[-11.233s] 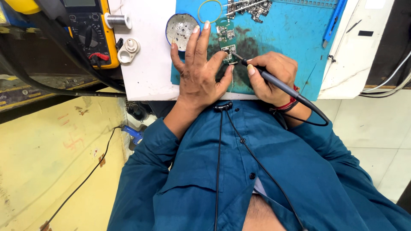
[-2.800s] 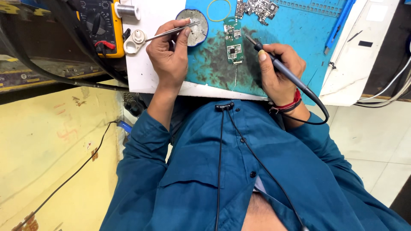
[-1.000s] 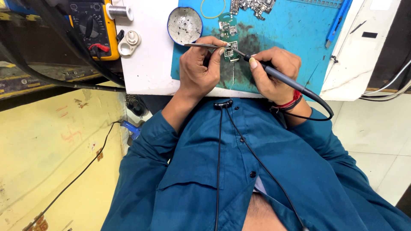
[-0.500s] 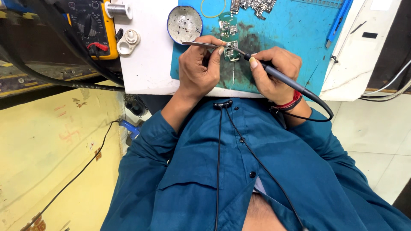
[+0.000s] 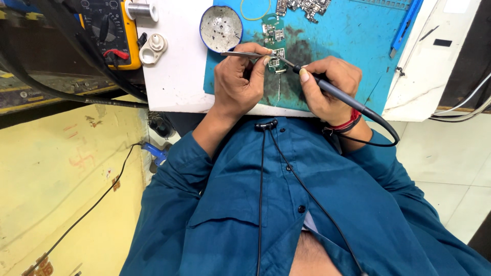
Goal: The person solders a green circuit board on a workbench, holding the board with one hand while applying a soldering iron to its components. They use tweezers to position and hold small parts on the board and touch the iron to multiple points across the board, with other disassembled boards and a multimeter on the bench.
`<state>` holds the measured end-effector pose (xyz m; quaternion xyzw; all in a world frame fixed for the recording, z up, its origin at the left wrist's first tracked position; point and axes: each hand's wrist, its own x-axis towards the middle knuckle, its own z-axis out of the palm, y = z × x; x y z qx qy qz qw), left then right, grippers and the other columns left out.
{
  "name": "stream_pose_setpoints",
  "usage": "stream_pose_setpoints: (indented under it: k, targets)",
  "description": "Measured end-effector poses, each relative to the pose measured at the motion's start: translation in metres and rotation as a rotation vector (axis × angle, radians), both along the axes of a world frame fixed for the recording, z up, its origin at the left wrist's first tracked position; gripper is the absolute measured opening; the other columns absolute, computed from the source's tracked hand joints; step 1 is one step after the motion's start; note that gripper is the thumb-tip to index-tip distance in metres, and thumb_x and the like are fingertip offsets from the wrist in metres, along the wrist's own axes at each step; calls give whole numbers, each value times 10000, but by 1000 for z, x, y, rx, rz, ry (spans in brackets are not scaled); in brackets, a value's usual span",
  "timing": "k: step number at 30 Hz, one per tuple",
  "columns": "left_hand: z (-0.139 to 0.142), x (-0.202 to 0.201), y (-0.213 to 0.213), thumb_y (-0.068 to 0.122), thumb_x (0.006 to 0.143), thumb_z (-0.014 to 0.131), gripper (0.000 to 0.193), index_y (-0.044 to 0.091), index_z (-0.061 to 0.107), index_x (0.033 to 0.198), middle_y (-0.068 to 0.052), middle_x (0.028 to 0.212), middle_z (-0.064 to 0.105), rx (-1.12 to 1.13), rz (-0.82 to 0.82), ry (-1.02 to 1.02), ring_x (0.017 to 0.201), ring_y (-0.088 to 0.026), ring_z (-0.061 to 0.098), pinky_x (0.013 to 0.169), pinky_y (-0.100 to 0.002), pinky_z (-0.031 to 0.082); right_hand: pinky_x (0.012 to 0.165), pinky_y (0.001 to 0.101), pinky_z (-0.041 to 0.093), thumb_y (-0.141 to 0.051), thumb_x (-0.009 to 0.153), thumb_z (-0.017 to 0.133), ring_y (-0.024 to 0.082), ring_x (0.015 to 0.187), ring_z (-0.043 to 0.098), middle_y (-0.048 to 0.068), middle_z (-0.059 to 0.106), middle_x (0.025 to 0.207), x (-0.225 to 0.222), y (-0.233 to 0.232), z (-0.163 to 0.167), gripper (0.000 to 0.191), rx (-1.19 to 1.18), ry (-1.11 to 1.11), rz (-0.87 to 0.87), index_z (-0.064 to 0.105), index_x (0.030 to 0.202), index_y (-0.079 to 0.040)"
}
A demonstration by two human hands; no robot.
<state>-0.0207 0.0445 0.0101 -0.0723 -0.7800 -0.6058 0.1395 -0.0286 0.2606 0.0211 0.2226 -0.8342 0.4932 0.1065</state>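
My left hand (image 5: 238, 81) pinches metal tweezers (image 5: 245, 53) whose tips reach a small green circuit board (image 5: 276, 60) on the blue work mat (image 5: 353, 46). A black corded soldering iron (image 5: 337, 94) sits pen-like in my right hand (image 5: 327, 87), its tip touching the same board from the right. Both hands rest on the mat close together. A second green board (image 5: 272, 29) lies just beyond the first one.
A round metal dish (image 5: 221, 26) sits at the mat's left corner. On the white bench stand a yellow multimeter (image 5: 110, 30), a solder spool (image 5: 141, 9) and a small white holder (image 5: 152, 48). Dismantled metal parts (image 5: 307, 6) and a blue tool (image 5: 406, 23) lie farther back.
Eleven seconds ago my left hand lay flat on the board. It then lifted tweezers over by the dish and brought them back to the board, where both hands now hold nearly still.
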Motion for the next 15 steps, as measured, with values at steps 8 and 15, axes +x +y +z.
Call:
stream_pose_setpoints:
  k: [8, 15]
  targets:
    - [1, 1, 0, -10, 1014, 689, 101, 33, 655, 1098, -17, 919, 742, 35, 4, -30, 611, -29, 577, 533, -216, 445, 570, 296, 420, -55, 996, 762, 191, 650, 595, 82, 648, 769, 0, -1, 1, 83, 0, 3, 5, 702, 957, -12]
    - [2, 0, 1, -13, 1012, 688, 105, 40, 660, 1098, -11, 907, 725, 18, 7, -28, 605, -31, 577, 532, -220, 442, 560, 294, 413, -57, 996, 764, 185, 639, 588, 74, 646, 758, 0, -1, 2, 80, -1, -5, 6, 710, 955, -16]
